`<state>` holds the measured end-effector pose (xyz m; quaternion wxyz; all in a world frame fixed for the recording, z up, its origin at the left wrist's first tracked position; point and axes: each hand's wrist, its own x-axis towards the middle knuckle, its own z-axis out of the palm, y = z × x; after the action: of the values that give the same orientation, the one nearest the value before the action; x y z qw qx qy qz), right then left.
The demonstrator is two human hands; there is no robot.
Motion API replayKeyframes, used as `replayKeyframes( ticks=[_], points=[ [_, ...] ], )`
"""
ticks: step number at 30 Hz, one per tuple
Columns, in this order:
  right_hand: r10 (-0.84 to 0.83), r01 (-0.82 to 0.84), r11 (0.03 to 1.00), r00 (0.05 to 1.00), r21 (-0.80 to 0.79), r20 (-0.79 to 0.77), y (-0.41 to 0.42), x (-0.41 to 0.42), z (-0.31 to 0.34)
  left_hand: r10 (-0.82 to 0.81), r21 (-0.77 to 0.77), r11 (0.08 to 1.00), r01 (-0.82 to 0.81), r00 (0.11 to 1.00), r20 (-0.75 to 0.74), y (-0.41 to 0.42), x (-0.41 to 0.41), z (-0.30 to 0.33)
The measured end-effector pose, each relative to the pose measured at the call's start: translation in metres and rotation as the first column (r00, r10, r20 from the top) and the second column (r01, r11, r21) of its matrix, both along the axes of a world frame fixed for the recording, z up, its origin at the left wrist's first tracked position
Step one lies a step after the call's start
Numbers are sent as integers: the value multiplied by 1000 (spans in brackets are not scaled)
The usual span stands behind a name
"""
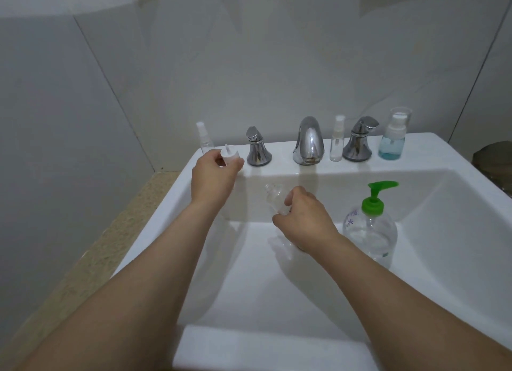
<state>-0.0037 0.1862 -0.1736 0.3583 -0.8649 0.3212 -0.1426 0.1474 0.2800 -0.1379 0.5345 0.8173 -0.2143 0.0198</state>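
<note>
- The left hand pinches a small white plastic spray cap in curled fingers, over the back ledge of the white ceramic sink.
- The right hand grips a small clear plastic bottle, held tilted and uncapped over the basin.
- A large clear bottle with a green pump stands in the basin, near the right hand.
</note>
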Motion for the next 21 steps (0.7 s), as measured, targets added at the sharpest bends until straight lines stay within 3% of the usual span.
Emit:
replayKeyframes(
  ticks=[4,10,15,21],
  points=[
    [-1,1,1000,1000,3,27,-2,2,-2,57,112,992,-57,998,9,-19,4,-6],
    [4,-5,1000,999,7,42,-4,4,-5,57,133,989,-65,996,63,-20,-5,-17],
    [21,-24,999,997,44,76,1,-5,2,58,105,993,-53,997,-48,22,-31,-13],
    [23,-45,987,990,152,141,14,-36,23,-57,152,985,88,979,-196,51,-71,6]
  ],
)
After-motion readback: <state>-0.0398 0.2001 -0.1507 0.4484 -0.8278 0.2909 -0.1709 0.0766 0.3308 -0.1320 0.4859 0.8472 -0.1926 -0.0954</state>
